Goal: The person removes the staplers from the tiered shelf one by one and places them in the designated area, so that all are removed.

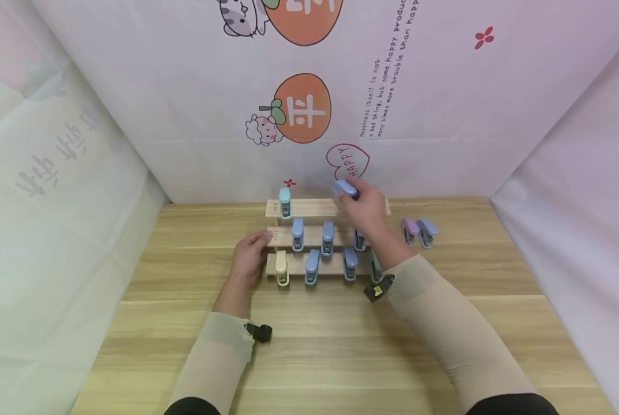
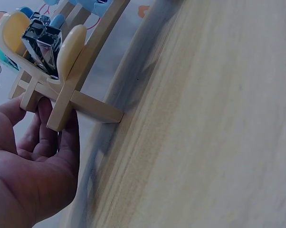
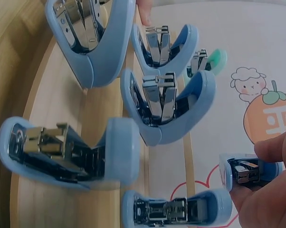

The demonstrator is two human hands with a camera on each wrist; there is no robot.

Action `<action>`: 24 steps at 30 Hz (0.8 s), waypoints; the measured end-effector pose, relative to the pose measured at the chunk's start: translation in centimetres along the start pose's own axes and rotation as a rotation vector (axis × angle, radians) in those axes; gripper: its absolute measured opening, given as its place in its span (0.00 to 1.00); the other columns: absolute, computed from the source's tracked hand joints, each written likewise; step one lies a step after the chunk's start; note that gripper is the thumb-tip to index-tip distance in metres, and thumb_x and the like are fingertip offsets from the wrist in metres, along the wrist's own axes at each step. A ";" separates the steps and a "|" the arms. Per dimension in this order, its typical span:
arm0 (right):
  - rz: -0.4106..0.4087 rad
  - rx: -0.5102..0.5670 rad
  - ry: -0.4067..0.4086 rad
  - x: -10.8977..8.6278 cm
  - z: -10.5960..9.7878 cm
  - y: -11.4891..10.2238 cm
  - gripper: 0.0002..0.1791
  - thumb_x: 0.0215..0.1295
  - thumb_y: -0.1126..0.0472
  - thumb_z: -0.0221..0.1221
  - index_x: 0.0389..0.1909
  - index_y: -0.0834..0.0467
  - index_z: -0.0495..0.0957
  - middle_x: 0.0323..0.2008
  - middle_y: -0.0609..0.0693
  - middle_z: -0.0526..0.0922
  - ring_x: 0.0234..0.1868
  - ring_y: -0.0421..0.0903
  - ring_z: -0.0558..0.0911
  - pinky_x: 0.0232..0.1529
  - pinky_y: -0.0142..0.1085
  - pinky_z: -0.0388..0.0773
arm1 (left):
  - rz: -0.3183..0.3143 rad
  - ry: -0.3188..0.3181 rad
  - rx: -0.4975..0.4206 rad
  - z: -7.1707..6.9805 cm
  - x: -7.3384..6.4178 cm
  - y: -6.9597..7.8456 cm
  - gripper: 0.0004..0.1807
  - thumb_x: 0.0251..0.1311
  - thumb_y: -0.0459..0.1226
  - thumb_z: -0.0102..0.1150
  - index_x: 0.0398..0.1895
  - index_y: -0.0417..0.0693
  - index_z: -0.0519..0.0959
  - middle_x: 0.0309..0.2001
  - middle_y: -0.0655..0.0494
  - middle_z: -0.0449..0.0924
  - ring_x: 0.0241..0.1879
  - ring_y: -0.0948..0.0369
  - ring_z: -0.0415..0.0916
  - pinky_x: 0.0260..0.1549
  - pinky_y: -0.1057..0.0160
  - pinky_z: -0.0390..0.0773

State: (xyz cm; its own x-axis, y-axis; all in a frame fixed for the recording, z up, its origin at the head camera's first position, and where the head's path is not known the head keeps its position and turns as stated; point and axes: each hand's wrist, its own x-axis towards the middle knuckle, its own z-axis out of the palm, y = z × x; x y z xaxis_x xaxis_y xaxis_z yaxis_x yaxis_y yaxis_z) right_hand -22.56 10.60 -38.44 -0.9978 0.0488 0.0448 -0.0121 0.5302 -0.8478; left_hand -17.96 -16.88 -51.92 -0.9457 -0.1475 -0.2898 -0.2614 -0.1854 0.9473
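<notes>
My right hand (image 1: pixel 369 213) pinches a small periwinkle stapler (image 1: pixel 345 187) just above the top tier of a stepped wooden rack (image 1: pixel 314 207). The right wrist view shows thumb and fingers around that stapler (image 3: pixel 246 172). With its fingers curled around the end frame, my left hand (image 2: pixel 43 166) grips the rack's left side. A mint stapler (image 1: pixel 285 202) sits at the top tier's left end. Blue staplers (image 1: pixel 327 238) line the middle tier, one partly behind my right hand. On the bottom tier are a cream stapler (image 1: pixel 280 268), two blue ones and a green one (image 1: pixel 375 266) partly hidden by my forearm.
Right of the rack, a pink-purple stapler (image 1: pixel 408 230) and a violet-blue stapler (image 1: pixel 427 232) lie side by side on the wood-grain table (image 1: pixel 309 357). A printed white cloth (image 1: pixel 418 167) rises behind the rack, and white cloth also hangs at both sides.
</notes>
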 end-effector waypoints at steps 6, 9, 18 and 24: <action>0.028 0.022 0.009 0.1 -0.5 0.4 0.30 0.73 0.57 0.62 0.74 0.52 0.70 0.72 0.59 0.72 0.71 0.59 0.73 0.69 0.51 0.74 | -0.001 0.001 0.015 0.0 0.0 0.0 0.27 0.69 0.48 0.67 0.63 0.40 0.80 0.61 0.45 0.80 0.60 0.51 0.80 0.61 0.56 0.80; 0.040 0.024 0.008 0.2 -0.8 0.6 0.30 0.74 0.56 0.62 0.75 0.51 0.70 0.72 0.58 0.72 0.71 0.59 0.73 0.69 0.51 0.74 | 0.000 0.002 0.016 0.0 -0.1 0.0 0.26 0.70 0.48 0.66 0.63 0.40 0.80 0.61 0.45 0.80 0.59 0.51 0.80 0.61 0.56 0.81; 0.091 0.002 0.007 0.2 -1.7 1.3 0.31 0.74 0.54 0.61 0.76 0.46 0.68 0.73 0.56 0.72 0.71 0.58 0.73 0.68 0.53 0.75 | 0.011 -0.003 0.003 0.1 -0.2 0.0 0.25 0.70 0.45 0.66 0.62 0.38 0.79 0.62 0.44 0.79 0.60 0.50 0.80 0.61 0.56 0.81; 0.092 0.023 0.001 0.2 -2.4 1.8 0.31 0.75 0.54 0.60 0.77 0.48 0.67 0.73 0.56 0.72 0.71 0.57 0.73 0.67 0.52 0.76 | 0.014 -0.007 0.002 0.0 -0.1 -0.1 0.26 0.70 0.46 0.66 0.63 0.38 0.79 0.63 0.44 0.78 0.60 0.49 0.79 0.62 0.56 0.80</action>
State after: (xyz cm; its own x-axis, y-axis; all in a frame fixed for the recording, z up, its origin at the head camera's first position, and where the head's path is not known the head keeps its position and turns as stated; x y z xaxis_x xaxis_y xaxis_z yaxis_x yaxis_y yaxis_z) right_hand -22.68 13.57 -38.71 -0.9947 0.0971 -0.0338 0.0784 0.5034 -0.8605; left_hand -17.82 -16.84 -51.99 -0.9505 -0.1430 -0.2757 -0.2487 -0.1811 0.9515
